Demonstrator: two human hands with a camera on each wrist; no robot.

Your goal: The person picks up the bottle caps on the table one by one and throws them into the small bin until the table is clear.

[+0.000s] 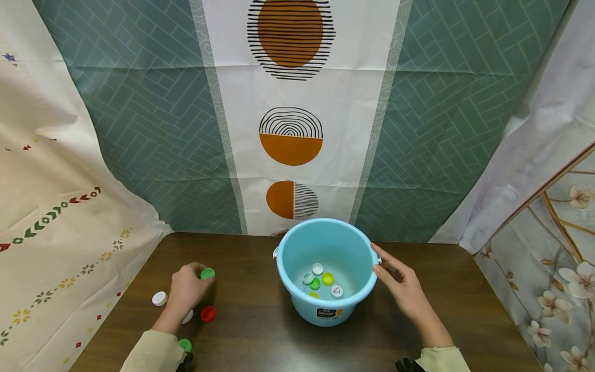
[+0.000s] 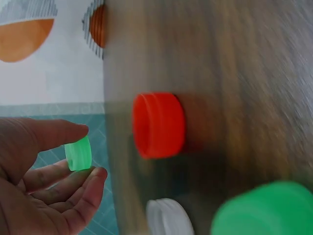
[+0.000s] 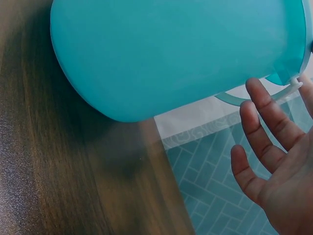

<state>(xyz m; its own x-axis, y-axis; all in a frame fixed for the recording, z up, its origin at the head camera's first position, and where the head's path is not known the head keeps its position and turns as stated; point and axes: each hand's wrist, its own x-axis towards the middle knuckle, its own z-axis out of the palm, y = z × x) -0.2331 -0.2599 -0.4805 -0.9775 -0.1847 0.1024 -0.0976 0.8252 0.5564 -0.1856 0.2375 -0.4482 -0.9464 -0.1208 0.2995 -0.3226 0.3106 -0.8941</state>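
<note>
My left hand (image 1: 189, 289) pinches a green cap (image 1: 207, 273) between thumb and fingers, raised off the table left of the bucket; the left wrist view shows the same green cap (image 2: 78, 153) held by its edges. A light blue bucket (image 1: 326, 312) stands upright on the table, with several white, green and yellow caps (image 1: 327, 279) on its bottom. At the bucket's right rim is my right hand (image 1: 403, 289), thumb and fingers extended beside the handle joint. In the right wrist view its fingers (image 3: 264, 139) are spread near the bucket wall (image 3: 171, 58).
On the brown table (image 1: 251, 341), near my left forearm, lie a white cap (image 1: 159, 298), a red cap (image 1: 208, 314), a partly hidden white cap (image 1: 188, 316) and a green cap (image 1: 185, 345). A patterned cloth (image 1: 153, 129) hangs behind the table.
</note>
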